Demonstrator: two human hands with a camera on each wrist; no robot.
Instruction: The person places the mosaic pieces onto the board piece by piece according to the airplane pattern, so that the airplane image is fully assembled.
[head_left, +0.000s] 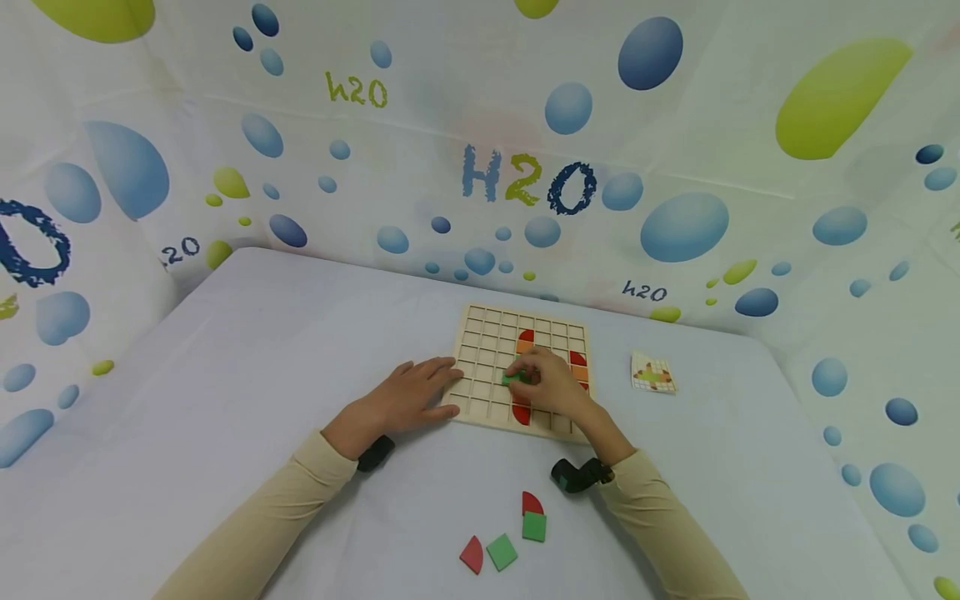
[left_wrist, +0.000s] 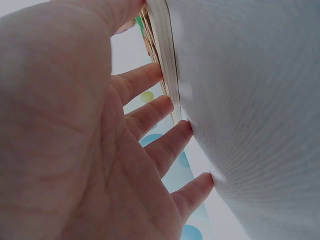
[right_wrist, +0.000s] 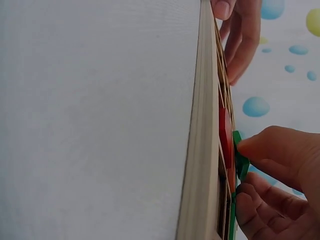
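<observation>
A wooden grid board (head_left: 480,358) lies on the table, with red, orange and green tiles in some of its square cells. My right hand (head_left: 553,382) is over the board and pinches a green square tile (head_left: 511,378) between thumb and fingers. In the right wrist view that green tile (right_wrist: 241,157) stands tilted at the board's surface, beside a red quarter-round tile (right_wrist: 225,135). My left hand (head_left: 408,395) rests at the board's left edge, fingers spread and fairly straight. Its fingertips touch the board's side (left_wrist: 167,60) and the tablecloth in the left wrist view.
Near the front of the table lie two loose green squares (head_left: 502,552) and two red quarter-round tiles (head_left: 472,554). A small pattern card (head_left: 652,373) is to the right of the board. A printed curtain (head_left: 420,208) hangs behind the white-covered table (head_left: 322,308).
</observation>
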